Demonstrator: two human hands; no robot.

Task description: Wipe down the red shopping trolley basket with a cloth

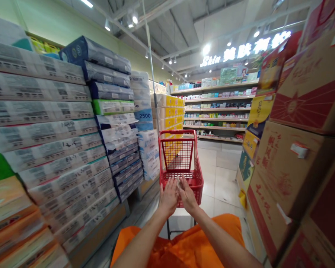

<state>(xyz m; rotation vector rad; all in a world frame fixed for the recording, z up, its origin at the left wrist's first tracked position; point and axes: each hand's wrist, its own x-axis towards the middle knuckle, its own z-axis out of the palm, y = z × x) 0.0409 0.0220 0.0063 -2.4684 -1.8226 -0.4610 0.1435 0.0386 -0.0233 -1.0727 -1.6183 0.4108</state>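
Just below the centre of the frame, the person's left hand (169, 196) and right hand (188, 194) came together in front of a red shopping cart (200, 175), overlapping its lower part in view. The fingers pointed forward and slightly inward. A small pale scrap (179, 182) showed between the hands, too blurred to name; whether either grip pinched it or merely touched it could not be told. Orange clothing (184, 248) spread across the bottom of the frame beneath the forearms. Wrapped packs (56, 134) stood in tall stacks on the left, and cardboard boxes (281, 160) were piled on the right. Stocked shelves (220, 98) ran behind the cart, right of centre, under a lit sign (229, 55) at the upper right, beyond pale floor tiles (209, 182).
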